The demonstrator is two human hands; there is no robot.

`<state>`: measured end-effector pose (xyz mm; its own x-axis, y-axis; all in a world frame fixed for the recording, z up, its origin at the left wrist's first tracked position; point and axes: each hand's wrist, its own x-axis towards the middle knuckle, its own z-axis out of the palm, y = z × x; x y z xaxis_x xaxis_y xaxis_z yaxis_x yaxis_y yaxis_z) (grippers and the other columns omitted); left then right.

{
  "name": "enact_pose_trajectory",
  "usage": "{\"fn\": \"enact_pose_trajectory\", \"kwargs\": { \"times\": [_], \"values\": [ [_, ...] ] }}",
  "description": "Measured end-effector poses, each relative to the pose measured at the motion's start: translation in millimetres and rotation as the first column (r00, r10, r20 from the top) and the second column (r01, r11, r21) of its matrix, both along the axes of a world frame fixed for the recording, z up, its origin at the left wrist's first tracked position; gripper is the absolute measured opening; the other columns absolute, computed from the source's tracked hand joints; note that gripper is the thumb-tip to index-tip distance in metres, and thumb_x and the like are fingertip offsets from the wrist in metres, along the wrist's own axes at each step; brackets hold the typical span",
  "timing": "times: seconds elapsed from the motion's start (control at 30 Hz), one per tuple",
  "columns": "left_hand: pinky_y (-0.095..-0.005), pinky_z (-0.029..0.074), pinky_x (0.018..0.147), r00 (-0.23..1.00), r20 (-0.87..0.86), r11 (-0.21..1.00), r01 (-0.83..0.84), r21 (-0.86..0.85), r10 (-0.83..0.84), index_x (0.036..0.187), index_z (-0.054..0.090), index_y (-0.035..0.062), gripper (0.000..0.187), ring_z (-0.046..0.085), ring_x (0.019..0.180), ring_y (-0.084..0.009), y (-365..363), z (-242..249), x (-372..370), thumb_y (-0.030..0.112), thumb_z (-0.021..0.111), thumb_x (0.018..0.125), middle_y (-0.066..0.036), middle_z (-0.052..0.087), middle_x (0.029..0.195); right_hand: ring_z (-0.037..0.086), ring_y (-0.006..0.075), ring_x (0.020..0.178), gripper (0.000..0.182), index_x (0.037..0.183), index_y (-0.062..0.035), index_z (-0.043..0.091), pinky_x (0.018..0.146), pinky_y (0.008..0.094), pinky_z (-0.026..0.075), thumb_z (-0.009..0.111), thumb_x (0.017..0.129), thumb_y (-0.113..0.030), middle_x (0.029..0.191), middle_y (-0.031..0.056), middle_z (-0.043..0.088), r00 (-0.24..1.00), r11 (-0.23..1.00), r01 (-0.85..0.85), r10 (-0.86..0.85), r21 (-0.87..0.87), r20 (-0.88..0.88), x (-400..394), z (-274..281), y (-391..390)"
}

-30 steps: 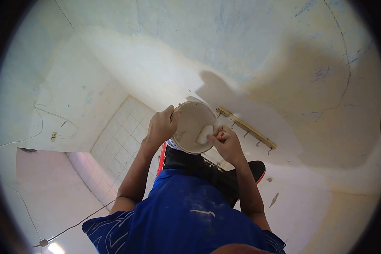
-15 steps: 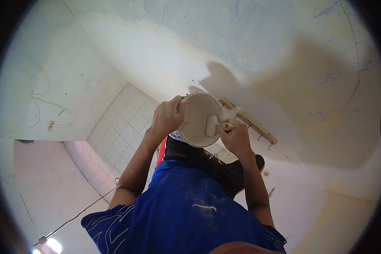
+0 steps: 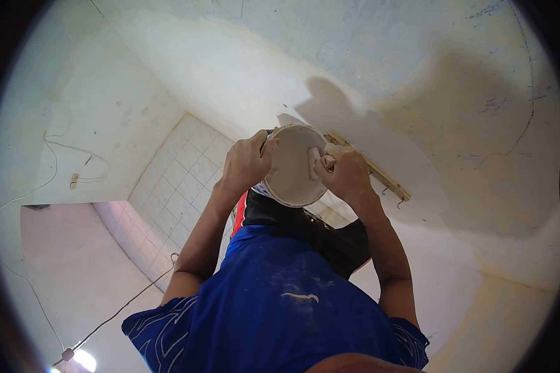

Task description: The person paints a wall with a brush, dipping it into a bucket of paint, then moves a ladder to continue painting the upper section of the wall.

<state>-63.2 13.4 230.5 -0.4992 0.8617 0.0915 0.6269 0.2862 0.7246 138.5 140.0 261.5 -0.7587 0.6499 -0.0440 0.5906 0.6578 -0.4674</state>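
Observation:
A white bucket (image 3: pixel 289 198) stands in front of my body, its mouth tipped toward me and its inside coated with pale, putty-like paste. My left hand (image 3: pixel 247 161) grips the bucket's left rim, fingers over the edge. A small dark piece shows by those fingertips; what it is I cannot make out. My right hand (image 3: pixel 347 174) is closed around the handle of a putty knife (image 3: pixel 313 161). The blade, smeared with paste, lies inside the bucket against its right wall. Most of the handle is hidden by the fingers.
Behind the bucket a wooden rail with hooks (image 3: pixel 379 174) is fixed to the patchy wall (image 3: pixel 379 56). White tiles (image 3: pixel 186 161) cover a section at left. A cable (image 3: pixel 124 308) runs to a lit lamp (image 3: pixel 84 360) at lower left. My dark-trousered leg (image 3: pixel 342 245) is below the bucket.
My right hand has moved up along the bucket's right side, with the putty knife blade now higher and more upright against the wall. My left hand keeps its grip on the rim.

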Motion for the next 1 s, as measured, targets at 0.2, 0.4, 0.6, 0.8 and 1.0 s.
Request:
{"fn": "enact_pose_trajectory", "kwargs": {
  "times": [0.2,0.4,0.6,0.8,1.0],
  "values": [
    [-0.0522,0.048,0.061,0.988,-0.151,0.997,-0.034,-0.073,0.023,0.080,0.059,0.0007,0.039,0.062,0.061,-0.0445,-0.2,6.1,9.6,0.034,0.059,0.100,-0.024,0.059,0.061,0.069,0.0388,0.073,0.032,0.083,-0.0028,0.067,0.076,0.0493,0.055,0.065,0.091,-0.034,0.070,0.0172,0.068,0.994,0.990,-0.060,0.047,0.131,0.098,-0.6,-1.9,3.5],
    [-0.0541,0.050,0.064,0.990,-0.143,0.990,-0.009,-0.140,-0.011,0.082,0.060,0.0017,0.038,0.064,0.065,-0.0452,2.0,13.5,6.6,0.034,0.056,0.102,-0.024,0.062,0.064,0.067,0.0339,0.065,0.031,0.082,-0.0001,0.069,0.069,0.0438,0.053,0.068,0.091,-0.030,0.069,0.0179,0.067,0.989,0.989,-0.020,-0.002,-0.144,-0.149,3.6,15.6,13.6],
    [-0.0543,0.049,0.064,0.990,-0.140,0.996,-0.003,-0.090,-0.009,0.085,0.061,0.0012,0.036,0.064,0.065,-0.0456,2.8,7.5,8.3,0.032,0.055,0.102,-0.025,0.061,0.065,0.065,0.0273,0.063,0.019,0.086,-0.0002,0.070,0.065,0.0389,0.051,0.070,0.090,-0.019,0.067,0.0146,0.064,0.946,0.968,-0.025,-0.059,-0.251,-0.319,6.4,16.1,12.0],
    [-0.0537,0.053,0.067,0.995,-0.103,0.992,-0.011,-0.127,-0.002,0.087,0.062,0.0009,0.036,0.068,0.069,-0.0458,1.8,8.9,6.5,0.033,0.054,0.101,-0.025,0.066,0.069,0.066,0.0254,0.078,0.018,0.103,-0.0056,0.073,0.067,0.0390,0.053,0.074,0.089,-0.016,0.089,0.0104,0.065,0.870,0.936,-0.297,0.347,0.188,-0.351,40.0,0.2,2.5],
    [-0.0530,0.045,0.059,0.996,-0.080,0.999,-0.037,-0.041,0.033,0.077,0.055,-0.0002,0.039,0.058,0.059,-0.0468,6.7,-1.4,0.3,0.031,0.058,0.100,-0.026,0.056,0.061,0.066,0.0246,0.084,0.035,0.104,-0.0079,0.071,0.069,0.0370,0.056,0.080,0.070,-0.012,0.094,0.0060,0.064,0.795,0.748,-0.395,0.570,0.534,-0.209,68.0,7.0,-18.2]
  ]
}}
